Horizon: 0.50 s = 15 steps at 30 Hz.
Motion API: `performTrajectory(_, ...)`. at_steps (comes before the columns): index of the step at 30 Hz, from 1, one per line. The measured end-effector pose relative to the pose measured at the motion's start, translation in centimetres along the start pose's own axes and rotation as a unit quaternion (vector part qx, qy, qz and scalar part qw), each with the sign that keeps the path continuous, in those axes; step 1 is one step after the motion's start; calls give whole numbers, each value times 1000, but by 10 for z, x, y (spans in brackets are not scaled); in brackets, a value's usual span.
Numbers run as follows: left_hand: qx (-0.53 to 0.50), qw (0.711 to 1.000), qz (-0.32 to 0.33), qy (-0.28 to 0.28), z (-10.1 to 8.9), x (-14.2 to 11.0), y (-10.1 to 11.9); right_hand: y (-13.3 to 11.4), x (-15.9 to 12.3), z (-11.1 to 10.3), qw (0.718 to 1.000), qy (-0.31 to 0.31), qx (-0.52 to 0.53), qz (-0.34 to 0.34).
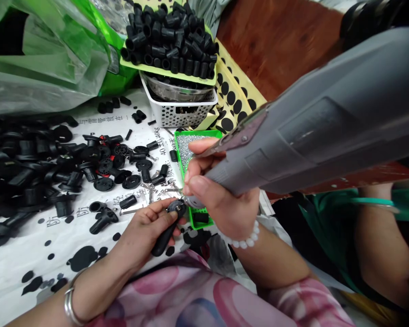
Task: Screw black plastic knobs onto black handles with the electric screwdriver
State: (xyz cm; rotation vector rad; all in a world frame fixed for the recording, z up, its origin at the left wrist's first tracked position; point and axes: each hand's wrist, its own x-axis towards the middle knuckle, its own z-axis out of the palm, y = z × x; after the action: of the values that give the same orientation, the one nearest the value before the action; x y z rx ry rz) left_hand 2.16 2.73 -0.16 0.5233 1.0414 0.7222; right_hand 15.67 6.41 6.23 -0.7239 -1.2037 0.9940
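Note:
My left hand (146, 227) has its fingers closed around a black plastic part with a round head and a long handle (163, 240), whose handle points down towards me. A grey electric screwdriver (293, 122) is gripped in my right hand (225, 206) and stretches to the upper right, large and near the camera. Its metal nose (192, 202) meets or nearly meets the part's round head; my fingers and the tool hide the exact contact. Behind my right fingers stands a green tray (197, 133) of small silvery screws (187, 147).
Piled on the left are black plastic parts (30, 172), with loose metal strips (152, 193) nearby. A yellow-green tray (170, 72) heaped with black caps tops a white basket (180, 116). Beside it lie sheets of black discs (236, 106). Another person's arm (381, 245) is at right.

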Motion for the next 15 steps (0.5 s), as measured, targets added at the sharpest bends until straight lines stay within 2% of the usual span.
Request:
performTrajectory(10, -6, 1000, -7, -3, 1, -1, 3, 5, -1, -2, 999, -12, -25, -21)
performTrajectory(15, -11, 1000, -11, -7, -1, 1, 0, 5, -2, -3, 999, -29, -25, -11)
